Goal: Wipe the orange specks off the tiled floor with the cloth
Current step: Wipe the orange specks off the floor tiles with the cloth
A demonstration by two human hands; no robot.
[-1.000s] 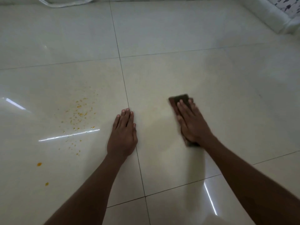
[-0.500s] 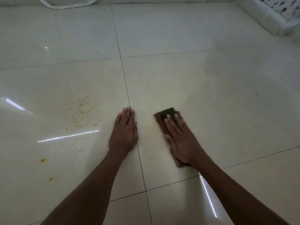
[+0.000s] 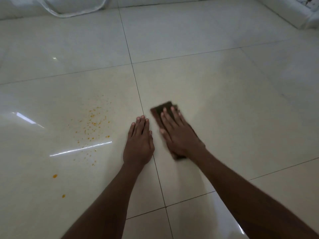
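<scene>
A: Left hand (image 3: pixel 139 144): flat on the tiled floor (image 3: pixel 215 94), fingers straight and together, holding nothing, fingertips at the grout line. Right hand (image 3: pixel 179 133): also flat, fingers spread and straight, pressing the dark cloth (image 3: pixel 161 108) down; not curled round it, just bearing on top.

B: Change since a second ago?

A: Going left to right: orange specks (image 3: pixel 93 125) lying as before, scattered on the left tile, with two bigger spots (image 3: pixel 55 176) nearer and further left. Left hand planted in the same place as a prop. Cloth and right hand slid leftward across the right tile, from well right of the left hand to just beside it. Blurred at the edges, so probably mid-stroke.

B: Meaning for the task?

A: Closing in, but no speck touched yet. Cloth on the right tile, just short of the grout line, its far end poking out past the fingertips. Left hand sitting between cloth and specks, so likely needs lifting or shifting before the stroke can carry on.

B: Anything else about?

A: White loop of cord (image 3: pixel 76 9) at the far left edge; white skirting (image 3: pixel 283 12) at far right.
</scene>
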